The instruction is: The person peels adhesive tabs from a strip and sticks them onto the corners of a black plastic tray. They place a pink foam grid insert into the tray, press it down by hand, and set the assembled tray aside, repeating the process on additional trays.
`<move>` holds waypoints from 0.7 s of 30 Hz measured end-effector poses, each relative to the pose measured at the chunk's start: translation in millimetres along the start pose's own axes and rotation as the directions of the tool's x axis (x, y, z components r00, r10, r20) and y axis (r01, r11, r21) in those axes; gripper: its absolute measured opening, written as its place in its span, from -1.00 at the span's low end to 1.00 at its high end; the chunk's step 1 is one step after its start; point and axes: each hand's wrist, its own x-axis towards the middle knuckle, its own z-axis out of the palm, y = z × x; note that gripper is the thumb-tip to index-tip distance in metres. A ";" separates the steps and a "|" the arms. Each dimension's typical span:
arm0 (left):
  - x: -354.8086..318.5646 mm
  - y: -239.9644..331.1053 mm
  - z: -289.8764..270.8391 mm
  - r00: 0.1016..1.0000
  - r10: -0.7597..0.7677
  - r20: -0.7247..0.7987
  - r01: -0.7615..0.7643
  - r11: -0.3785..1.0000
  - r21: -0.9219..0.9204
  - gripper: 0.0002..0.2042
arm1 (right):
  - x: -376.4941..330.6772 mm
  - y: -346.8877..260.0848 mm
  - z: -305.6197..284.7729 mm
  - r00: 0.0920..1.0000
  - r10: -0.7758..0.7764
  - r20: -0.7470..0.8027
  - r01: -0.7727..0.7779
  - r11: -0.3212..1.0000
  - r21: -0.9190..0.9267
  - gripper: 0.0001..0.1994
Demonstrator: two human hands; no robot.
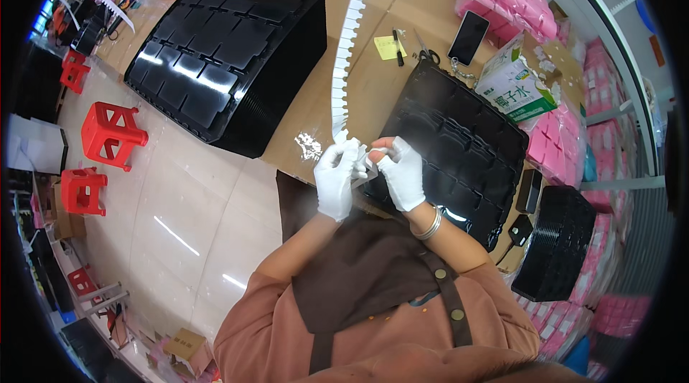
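Observation:
Both my hands wear white gloves and meet at the table's near edge. The fingers of my left hand [335, 181] are pinched together at the lower end of a long white notched strip [347, 39], which runs away from me across the table. My right hand [403, 173], with bare thumb and forefinger tips, is closed close beside it. Between the two hands shows a small pale, translucent piece [364, 173]; its exact shape is partly hidden by the fingers. Just right of my hands lies a black moulded tray [459, 132] with rows of compartments.
A tall stack of black trays [230, 53] stands at left. White scraps [308, 146] lie by my left hand. Beyond are a yellow note [386, 47], black pen [397, 49], scissors [428, 51], phone [469, 37] and open carton [520, 78]. Red stools [111, 132] stand on the floor.

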 end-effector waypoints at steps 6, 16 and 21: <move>18.6 13.7 -12.0 0.960 -0.200 0.198 0.249 0.930 -0.269 -0.72 | -1.8 7.0 -13.5 0.959 -0.279 0.046 0.282 0.953 -0.111 -0.92; 27.6 17.6 -23.2 0.996 -0.079 -0.032 0.070 0.973 -0.221 -0.77 | -7.9 22.1 -37.4 0.915 -0.303 0.264 0.363 0.340 -0.867 -0.90; 25.0 2.3 -24.6 0.999 -0.044 -0.019 0.040 0.988 -0.146 -0.77 | -7.5 22.4 -37.1 0.913 -0.295 0.281 0.366 0.293 -0.883 -0.91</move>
